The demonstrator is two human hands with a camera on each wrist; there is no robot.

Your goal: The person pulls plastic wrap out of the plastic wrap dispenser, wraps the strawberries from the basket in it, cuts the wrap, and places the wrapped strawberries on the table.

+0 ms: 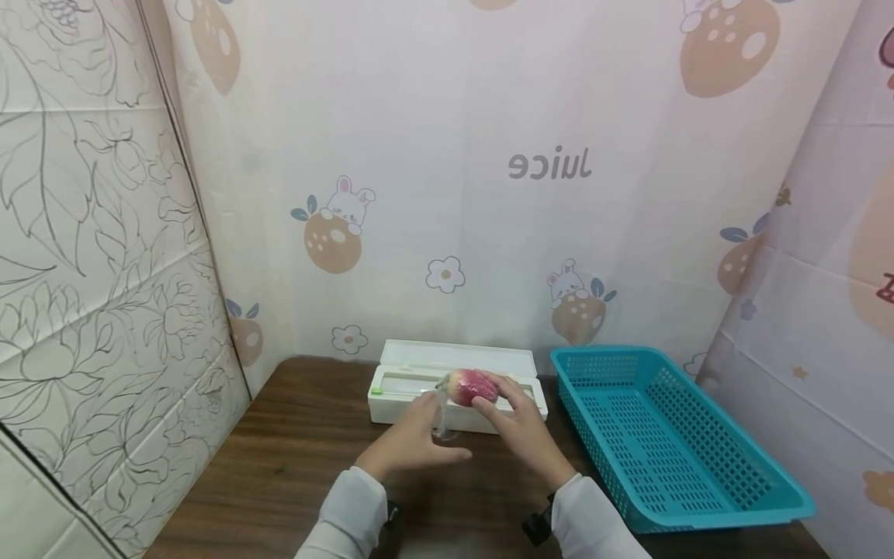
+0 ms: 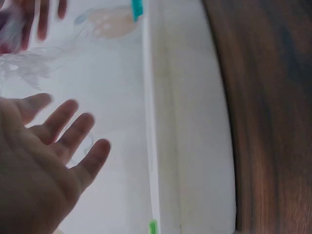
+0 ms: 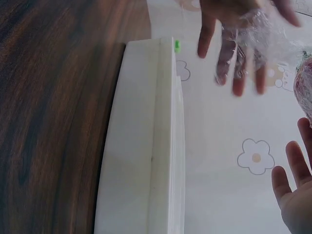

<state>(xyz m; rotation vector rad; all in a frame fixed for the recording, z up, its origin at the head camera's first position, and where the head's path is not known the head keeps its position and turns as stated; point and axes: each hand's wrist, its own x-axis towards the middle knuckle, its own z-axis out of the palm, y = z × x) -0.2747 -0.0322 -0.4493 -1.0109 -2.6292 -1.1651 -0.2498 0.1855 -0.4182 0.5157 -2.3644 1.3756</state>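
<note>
A red and yellow fruit with a green tip is wrapped in shiny clear film, its kind unclear. My right hand holds it between thumb and fingers, above a white film dispenser. To the left, my left hand is spread, thumb apart from the fingers. Loose clear film hangs from the fruit and lies against the left fingers in the right wrist view. The dispenser's lid stands raised, and a green slider sits at its left end. The fruit is only partly visible in both wrist views.
A teal perforated basket stands to the right on the dark wooden table. Patterned curtains close off the back and both sides, right behind the dispenser.
</note>
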